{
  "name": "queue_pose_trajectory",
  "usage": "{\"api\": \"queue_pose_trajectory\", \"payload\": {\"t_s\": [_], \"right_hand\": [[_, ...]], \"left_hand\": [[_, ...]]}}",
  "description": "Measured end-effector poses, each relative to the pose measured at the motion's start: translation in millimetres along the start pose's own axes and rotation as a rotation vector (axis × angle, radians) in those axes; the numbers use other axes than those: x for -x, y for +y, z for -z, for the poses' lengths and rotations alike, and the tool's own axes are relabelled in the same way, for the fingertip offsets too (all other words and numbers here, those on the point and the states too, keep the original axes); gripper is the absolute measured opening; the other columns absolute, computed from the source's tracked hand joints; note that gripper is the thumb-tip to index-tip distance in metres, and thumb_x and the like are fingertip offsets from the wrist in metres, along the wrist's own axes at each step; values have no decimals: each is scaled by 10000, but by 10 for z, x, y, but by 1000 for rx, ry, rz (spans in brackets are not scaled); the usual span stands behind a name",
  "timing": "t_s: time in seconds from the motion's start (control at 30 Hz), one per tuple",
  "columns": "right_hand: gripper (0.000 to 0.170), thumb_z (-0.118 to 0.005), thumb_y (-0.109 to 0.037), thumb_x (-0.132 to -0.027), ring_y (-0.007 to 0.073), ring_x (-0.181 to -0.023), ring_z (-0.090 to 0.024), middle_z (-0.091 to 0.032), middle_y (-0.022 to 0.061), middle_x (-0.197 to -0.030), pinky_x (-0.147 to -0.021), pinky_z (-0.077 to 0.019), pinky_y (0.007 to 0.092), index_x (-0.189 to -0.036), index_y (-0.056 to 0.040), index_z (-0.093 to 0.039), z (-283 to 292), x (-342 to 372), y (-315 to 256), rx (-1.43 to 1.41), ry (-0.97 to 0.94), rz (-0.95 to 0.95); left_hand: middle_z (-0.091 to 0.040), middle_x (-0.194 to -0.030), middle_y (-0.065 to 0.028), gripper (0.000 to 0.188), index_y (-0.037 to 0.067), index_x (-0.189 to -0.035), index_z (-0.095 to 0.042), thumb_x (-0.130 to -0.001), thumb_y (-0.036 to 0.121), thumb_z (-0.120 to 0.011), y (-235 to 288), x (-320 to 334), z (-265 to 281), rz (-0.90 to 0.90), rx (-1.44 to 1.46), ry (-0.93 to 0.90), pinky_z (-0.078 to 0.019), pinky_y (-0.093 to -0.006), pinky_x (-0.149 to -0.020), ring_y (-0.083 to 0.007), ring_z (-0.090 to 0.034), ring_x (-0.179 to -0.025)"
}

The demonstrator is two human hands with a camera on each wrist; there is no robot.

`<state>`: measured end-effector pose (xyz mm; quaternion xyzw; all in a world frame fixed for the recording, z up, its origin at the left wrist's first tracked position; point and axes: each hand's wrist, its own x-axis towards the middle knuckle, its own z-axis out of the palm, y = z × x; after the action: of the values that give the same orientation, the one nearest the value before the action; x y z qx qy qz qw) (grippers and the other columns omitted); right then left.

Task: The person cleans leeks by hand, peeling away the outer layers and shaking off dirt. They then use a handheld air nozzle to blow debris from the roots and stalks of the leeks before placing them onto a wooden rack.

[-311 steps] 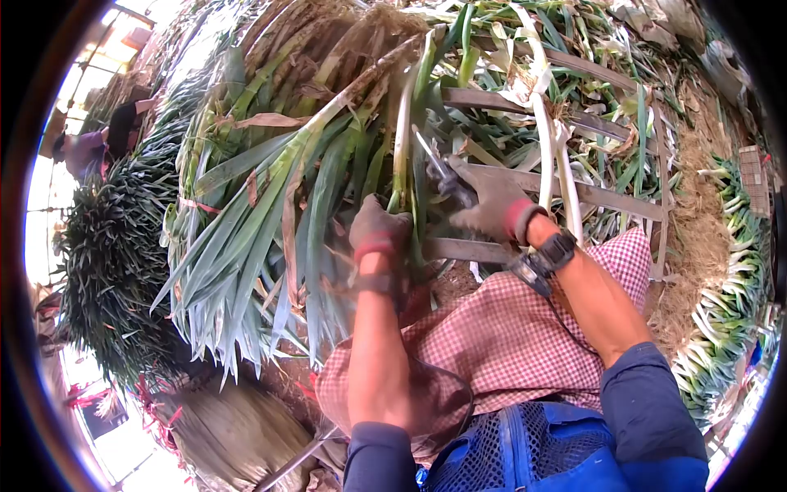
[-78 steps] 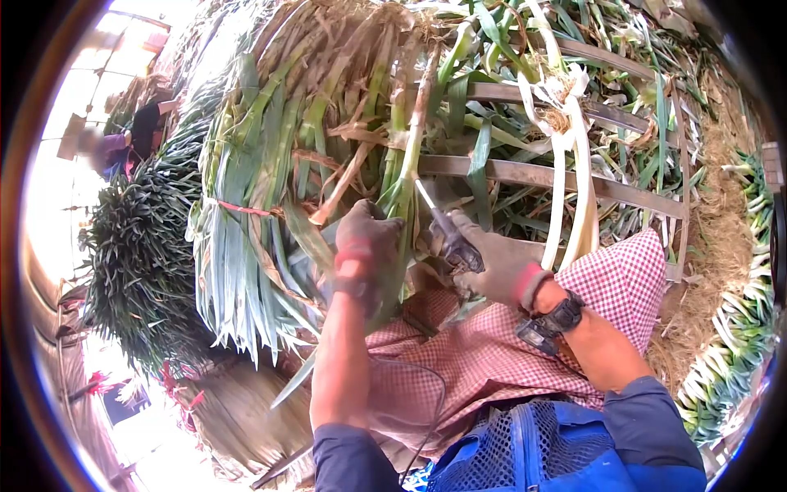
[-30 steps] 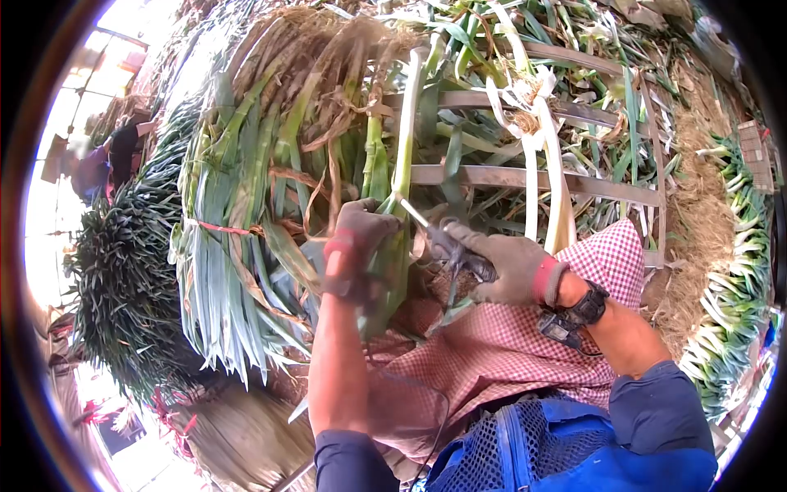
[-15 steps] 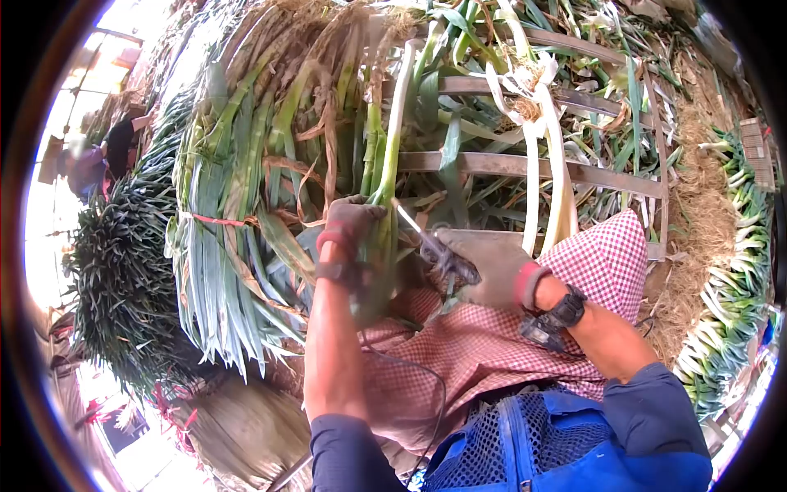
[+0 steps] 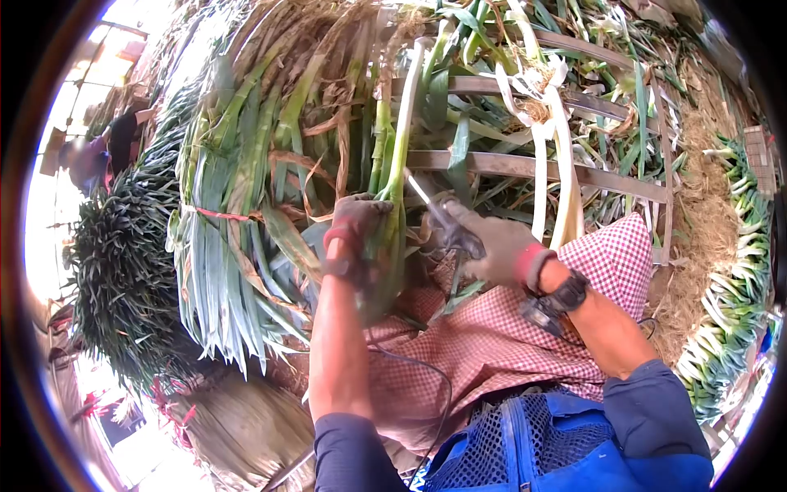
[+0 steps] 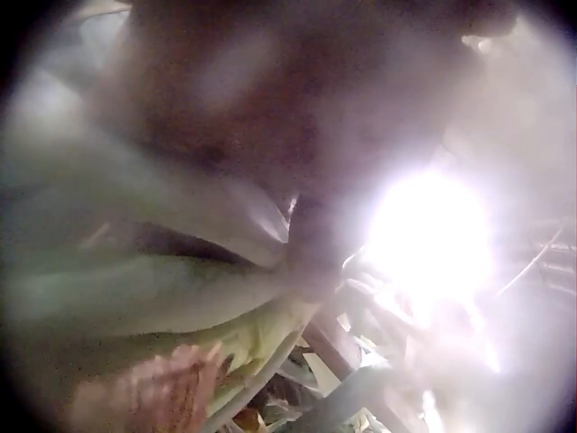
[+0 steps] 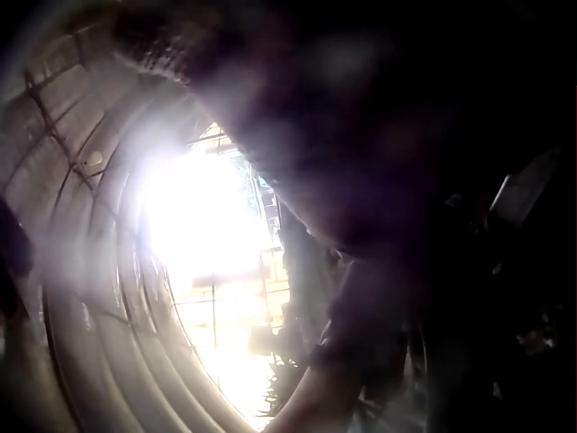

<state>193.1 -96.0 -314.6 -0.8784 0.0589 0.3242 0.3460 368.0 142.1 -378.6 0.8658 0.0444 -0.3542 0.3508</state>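
Note:
In the head view the gloved left hand grips a leek around its green part, its white end pointing up and away. The left wrist view shows leaves fanning out from under the dark, blurred hand. Just right of the leek, the gloved right hand holds a dark-handled tool whose thin light tip reaches toward the stalk. Whether the tip touches it, I cannot tell. The right wrist view is mostly dark, with the hand blurred.
Left of the hands lies a big leek pile with a red tie. Beyond the right hand is a metal rack over loose leaves, with pale stalks on it. A checkered cloth covers the lap. Trimmed leeks line the far right; another person is far left.
Earlier the left hand was on a browner, leaf-covered stalk; now a cleaner, paler one is in its grip. Over the last second both hands have shifted only slightly, and the tool has stayed in the right hand.

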Motion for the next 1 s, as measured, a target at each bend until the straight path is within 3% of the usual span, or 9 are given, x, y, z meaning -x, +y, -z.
{"api": "queue_pose_trajectory", "payload": {"t_s": [0.07,0.1,0.2,0.27,0.3,0.4,0.47,0.67,1.0], "right_hand": [[997,-794,-333,-891,282,-887,-724,-706,132,-990,-833,-596,395,-1728,-206,-268,-202,92,72,-19,-49,40],[996,-790,-324,-893,290,-902,-727,-708,134,-997,-845,-600,397,-1730,-212,-261,-490,1,260,39,165,280],[1064,-850,-310,-814,370,-1027,-754,-761,166,-1213,-980,-587,437,-1717,-209,-296,-286,13,99,-23,134,278],[1057,-855,-331,-822,363,-1032,-749,-761,162,-1175,-974,-584,436,-1716,-212,-303,-69,-144,17,-17,44,-19],[1039,-847,-336,-832,360,-1015,-749,-762,166,-1120,-968,-581,432,-1714,-222,-310,15,-224,24,-16,130,16],[988,-794,-307,-888,318,-1009,-742,-746,146,-1091,-934,-591,426,-1725,-229,-276,304,-583,76,63,216,1],[1075,-837,-374,-812,353,-1091,-739,-743,187,-1246,-993,-568,429,-1727,-258,-285,560,-791,31,28,228,-81],[951,-816,-273,-858,404,-1247,-680,-691,211,-1415,-1072,-531,455,-1689,-206,-360,1042,-1346,60,73,415,-57],[991,-822,-298,-853,307,-1029,-720,-729,164,-1139,-953,-570,419,-1709,-227,-327,437,-591,239,24,205,84]], "left_hand": [[-815,-1011,-105,307,43,-1138,-811,-924,261,-786,-61,-26,-7,-10,-59,24,-607,-369,-833,-229,-761,-884],[-809,-1000,-105,251,63,-1097,-810,-947,253,-739,-206,-180,-28,-81,-162,19,-609,-390,-837,-255,-765,-898],[-792,-991,-108,199,108,-992,-800,-992,203,-626,-566,-488,-60,-378,-370,33,-612,-423,-837,-302,-767,-926],[-800,-972,-98,197,78,-1026,-805,-978,207,-664,-565,-472,-54,-435,-309,13,-601,-388,-829,-266,-760,-883],[-803,-965,-94,202,67,-1037,-806,-973,209,-676,-542,-443,-49,-456,-288,7,-597,-376,-827,-254,-757,-869],[-800,-961,-75,275,1,-1096,-801,-943,220,-734,-395,-325,-47,-282,-72,24,-569,-331,-806,-177,-711,-831],[-787,-982,-72,369,-64,-1134,-786,-914,232,-782,-397,-363,-40,-128,100,0,-548,-314,-792,-140,-666,-834],[-797,-969,-153,327,-44,-1076,-797,-873,211,-789,-299,-252,-106,-12,247,30,-563,-379,-809,-232,-710,-841],[-776,-1021,-65,359,-53,-1185,-771,-915,182,-802,-42,6,-118,-37,147,-73,-565,-306,-805,-155,-693,-848]]}}
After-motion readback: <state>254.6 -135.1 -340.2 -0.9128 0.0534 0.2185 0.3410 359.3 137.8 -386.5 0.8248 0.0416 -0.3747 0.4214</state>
